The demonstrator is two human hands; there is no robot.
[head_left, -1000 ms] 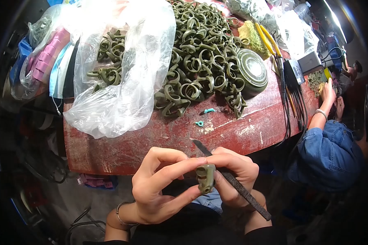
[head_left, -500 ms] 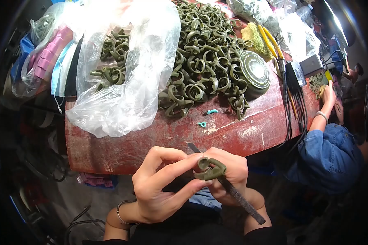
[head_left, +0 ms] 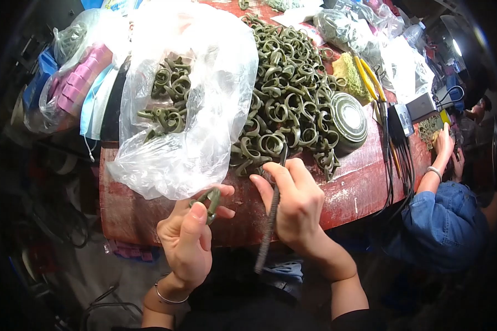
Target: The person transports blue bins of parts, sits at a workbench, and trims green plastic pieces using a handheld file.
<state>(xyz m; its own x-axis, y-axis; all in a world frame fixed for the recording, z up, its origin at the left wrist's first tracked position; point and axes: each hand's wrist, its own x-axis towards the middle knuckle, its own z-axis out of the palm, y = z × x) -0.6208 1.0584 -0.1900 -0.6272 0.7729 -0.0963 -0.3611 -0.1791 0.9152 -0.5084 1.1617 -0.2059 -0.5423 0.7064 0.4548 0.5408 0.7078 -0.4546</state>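
A dark green ring-shaped piece (head_left: 212, 207) is pinched between the thumb and fingers of my left hand (head_left: 186, 240), just in front of the table edge and below the plastic bag (head_left: 165, 165). My right hand (head_left: 300, 208) grips a thin dark file (head_left: 267, 234), whose rough end points down towards my lap. The file's other end reaches up in front of a large heap of similar green rings (head_left: 287, 105). My two hands are apart, and the file does not touch the ring. More green rings (head_left: 174, 88) lie in the clear bag.
The red table (head_left: 348, 193) is scuffed. On its right are a round green lidded tin (head_left: 349, 121), a yellow-green sponge (head_left: 350, 74), yellow-handled pliers (head_left: 370, 77) and black cables (head_left: 403, 146). A co-worker in a blue denim shirt (head_left: 444, 226) sits at the right. Pink blocks (head_left: 83, 80) stand at left.
My hands have separated: the left moved left with the ring, while the right rose towards the heap with the file. The file no longer passes behind the ring.
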